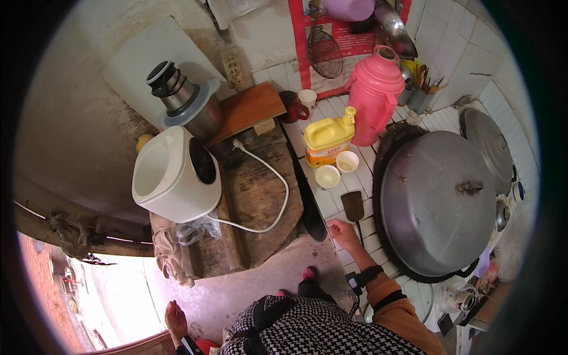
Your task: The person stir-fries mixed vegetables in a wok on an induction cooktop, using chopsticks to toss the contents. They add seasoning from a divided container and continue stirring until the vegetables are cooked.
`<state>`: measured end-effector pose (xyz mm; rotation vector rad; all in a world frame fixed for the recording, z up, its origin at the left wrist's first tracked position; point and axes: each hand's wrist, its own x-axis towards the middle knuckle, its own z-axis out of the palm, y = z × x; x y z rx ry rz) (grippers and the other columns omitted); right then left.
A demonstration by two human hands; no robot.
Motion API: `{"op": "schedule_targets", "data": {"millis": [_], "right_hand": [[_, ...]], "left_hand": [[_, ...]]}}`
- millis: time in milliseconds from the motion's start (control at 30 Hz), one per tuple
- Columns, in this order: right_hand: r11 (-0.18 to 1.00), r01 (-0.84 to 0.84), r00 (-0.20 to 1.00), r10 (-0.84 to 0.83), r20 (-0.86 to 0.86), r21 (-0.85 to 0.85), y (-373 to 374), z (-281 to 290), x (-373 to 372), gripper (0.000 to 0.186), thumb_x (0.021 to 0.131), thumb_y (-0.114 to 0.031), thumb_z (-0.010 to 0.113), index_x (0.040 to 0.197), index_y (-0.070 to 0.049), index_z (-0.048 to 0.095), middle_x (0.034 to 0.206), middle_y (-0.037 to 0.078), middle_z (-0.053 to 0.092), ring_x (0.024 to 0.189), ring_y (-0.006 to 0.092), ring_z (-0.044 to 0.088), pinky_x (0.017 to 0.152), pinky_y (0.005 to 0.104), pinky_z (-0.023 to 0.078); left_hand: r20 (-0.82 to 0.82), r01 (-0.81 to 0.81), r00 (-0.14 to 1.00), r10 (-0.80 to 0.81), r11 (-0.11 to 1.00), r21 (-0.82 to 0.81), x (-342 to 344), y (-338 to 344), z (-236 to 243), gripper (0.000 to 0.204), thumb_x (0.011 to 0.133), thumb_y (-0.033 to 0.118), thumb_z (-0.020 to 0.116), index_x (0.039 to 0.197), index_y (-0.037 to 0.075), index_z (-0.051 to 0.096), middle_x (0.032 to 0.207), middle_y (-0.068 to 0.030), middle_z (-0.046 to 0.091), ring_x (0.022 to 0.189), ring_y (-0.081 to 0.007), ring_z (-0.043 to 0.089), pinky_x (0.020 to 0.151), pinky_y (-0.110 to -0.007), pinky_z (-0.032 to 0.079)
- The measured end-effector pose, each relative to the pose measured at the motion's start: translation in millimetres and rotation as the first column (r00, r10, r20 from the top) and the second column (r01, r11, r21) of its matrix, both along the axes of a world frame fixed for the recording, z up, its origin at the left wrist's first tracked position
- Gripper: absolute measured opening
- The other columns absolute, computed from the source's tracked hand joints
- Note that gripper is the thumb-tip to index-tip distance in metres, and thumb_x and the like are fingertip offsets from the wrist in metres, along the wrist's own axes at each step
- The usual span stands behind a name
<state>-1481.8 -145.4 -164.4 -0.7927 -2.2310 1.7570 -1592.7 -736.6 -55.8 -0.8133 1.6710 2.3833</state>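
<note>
My right hand (345, 233) is over the edge of the white tiled counter, its fingers loosely apart and nothing seen in them. Closest to it lies a dark spatula (353, 206), handle toward me. Beyond that stand two white paper cups (327, 177), a yellow jug (329, 139) with a pump top, and a tall pink thermos (376, 89). At the lower left my left hand (176, 320) hangs by my side, fingers slightly bent and holding nothing I can see. A white rounded appliance (176, 171) with a white cord sits on the wooden table left of me.
A big grey domed lid (438, 201) covers the stove at the right, with another round lid (488, 148) behind it. A dark mug (293, 107) is by the wall. Steel pot pieces (188, 100) rest behind the appliance. The wooden table (266, 207) has a rough edge.
</note>
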Motion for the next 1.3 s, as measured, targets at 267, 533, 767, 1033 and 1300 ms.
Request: {"op": "schedule_targets", "data": {"millis": [267, 533, 767, 1033, 1300], "right_hand": [[0.828, 0.356, 0.934, -0.335, -0.127, 0.433, 87, 33, -53, 0.029, 0.077, -0.007, 0.054, 0.105, -0.01, 0.052, 0.076, 0.012, 0.058, 0.068, 0.0284, 0.057, 0.061, 0.036, 0.046], [0.704, 0.28, 0.959, -0.23, -0.164, 0.653, 95, 37, -50, 0.014, 0.075, -0.008, 0.057, 0.088, -0.007, 0.052, 0.083, 0.014, 0.056, 0.076, 0.0334, 0.055, 0.063, 0.0389, 0.045], [0.586, 0.293, 0.955, -0.219, -0.2, 0.755, 55, 73, 1, 0.013, 0.076, -0.011, 0.057, 0.089, -0.009, 0.052, 0.082, 0.011, 0.054, 0.073, 0.0324, 0.054, 0.06, 0.0389, 0.046], [0.541, 0.458, 0.874, -0.42, -0.245, 0.706, -40, 116, 96, 0.014, 0.078, -0.011, 0.056, 0.091, -0.009, 0.052, 0.082, 0.012, 0.054, 0.073, 0.032, 0.055, 0.061, 0.0376, 0.045], [0.592, 0.509, 0.773, -0.633, -0.031, 0.625, -204, 120, 219, 0.015, 0.076, -0.012, 0.058, 0.09, -0.007, 0.054, 0.085, 0.01, 0.057, 0.072, 0.0276, 0.058, 0.063, 0.0332, 0.046]], "left_hand": [[0.018, -0.022, 1.0, 0.023, 0.999, -0.027, -6, 34, 20, 0.021, 0.082, -0.001, 0.051, 0.102, 0.001, 0.048, 0.092, -0.0063, 0.054, 0.077, -0.0091, 0.053, 0.067, -0.016, 0.047], [0.031, -0.04, 0.999, 0.041, 0.999, -0.027, -10, 53, 36, 0.019, 0.081, -0.001, 0.053, 0.099, 0.003, 0.05, 0.088, -0.0045, 0.056, 0.071, -0.0085, 0.053, 0.062, -0.016, 0.047], [-0.015, 0.155, 0.988, -0.155, 0.988, -0.013, -40, 69, 36, 0.008, 0.08, 0.004, 0.057, 0.088, 0.006, 0.055, 0.081, -0.0022, 0.058, 0.068, -0.0073, 0.053, 0.058, -0.016, 0.044], [-0.019, 0.641, 0.767, -0.641, 0.767, -0.006, -78, 73, 26, 0.003, 0.081, 0.008, 0.056, 0.083, 0.01, 0.057, 0.074, -0.0021, 0.06, 0.059, -0.0112, 0.053, 0.051, -0.021, 0.042], [-0.111, 0.801, 0.595, -0.796, 0.599, 0.001, -120, 36, 16, 0.013, 0.083, 0.017, 0.056, 0.094, 0.01, 0.054, 0.078, -0.0009, 0.059, 0.061, -0.0074, 0.052, 0.049, -0.017, 0.04]]}}
